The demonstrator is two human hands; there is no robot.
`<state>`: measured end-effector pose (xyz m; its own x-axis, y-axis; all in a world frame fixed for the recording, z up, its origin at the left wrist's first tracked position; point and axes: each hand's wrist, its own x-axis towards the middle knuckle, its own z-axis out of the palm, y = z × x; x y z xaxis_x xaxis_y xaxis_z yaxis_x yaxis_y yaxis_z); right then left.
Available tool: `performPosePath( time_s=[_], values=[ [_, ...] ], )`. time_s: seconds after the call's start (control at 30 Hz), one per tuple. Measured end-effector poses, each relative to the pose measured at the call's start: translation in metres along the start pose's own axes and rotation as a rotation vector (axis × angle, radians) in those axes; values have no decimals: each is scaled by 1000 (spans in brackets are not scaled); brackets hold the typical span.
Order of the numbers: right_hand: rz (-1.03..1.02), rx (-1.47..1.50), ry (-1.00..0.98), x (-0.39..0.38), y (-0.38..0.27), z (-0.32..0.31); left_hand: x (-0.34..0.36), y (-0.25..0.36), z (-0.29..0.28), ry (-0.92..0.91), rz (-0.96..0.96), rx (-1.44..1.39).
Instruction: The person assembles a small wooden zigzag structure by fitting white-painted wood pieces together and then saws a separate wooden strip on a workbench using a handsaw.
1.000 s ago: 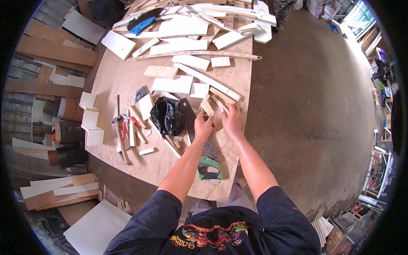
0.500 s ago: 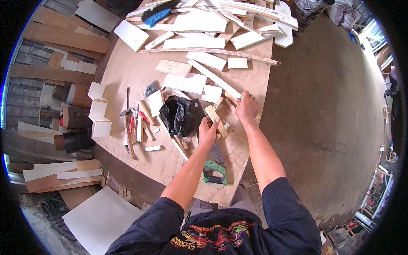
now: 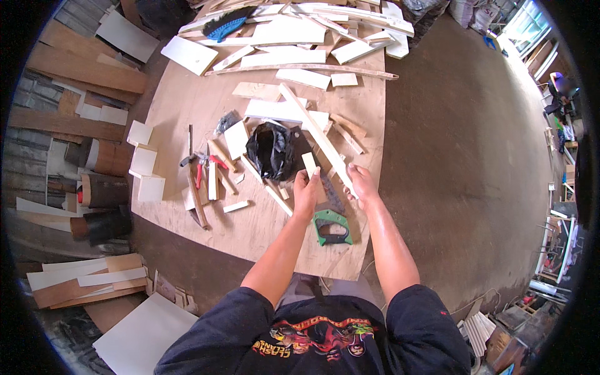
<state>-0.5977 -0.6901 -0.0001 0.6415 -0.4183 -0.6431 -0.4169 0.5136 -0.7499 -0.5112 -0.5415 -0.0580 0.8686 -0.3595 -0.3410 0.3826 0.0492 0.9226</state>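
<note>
We clamp our left hand (image 3: 305,196) on a short wood block (image 3: 309,164) | our right hand (image 3: 363,184) grips a long white strip (image 3: 317,137) by its near end, seemingly for control | both over the table (image 3: 181,112)

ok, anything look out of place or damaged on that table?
Nothing looks clearly spilled or broken. One oddity: the green-handled saw lies among wood scraps, its blade showing between the left hand and right hand, partly hidden by the left's short block. Seems an awkward spot for a cutting edge.
</note>
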Motion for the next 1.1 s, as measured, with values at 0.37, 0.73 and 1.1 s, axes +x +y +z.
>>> performPosePath(
  time_s=[0.37, 0.73, 1.1],
  values=[
    [-291, -20, 114, -63, 98, 71, -58, 48, -82, -97, -158, -101],
    [-311, 116, 125, -106, 166, 137, -87, 29, -126, -98, -199, -101],
    [-348, 78, 15, -114, 172, 142, -87, 32, -148, -55, -72, -6]
  ],
)
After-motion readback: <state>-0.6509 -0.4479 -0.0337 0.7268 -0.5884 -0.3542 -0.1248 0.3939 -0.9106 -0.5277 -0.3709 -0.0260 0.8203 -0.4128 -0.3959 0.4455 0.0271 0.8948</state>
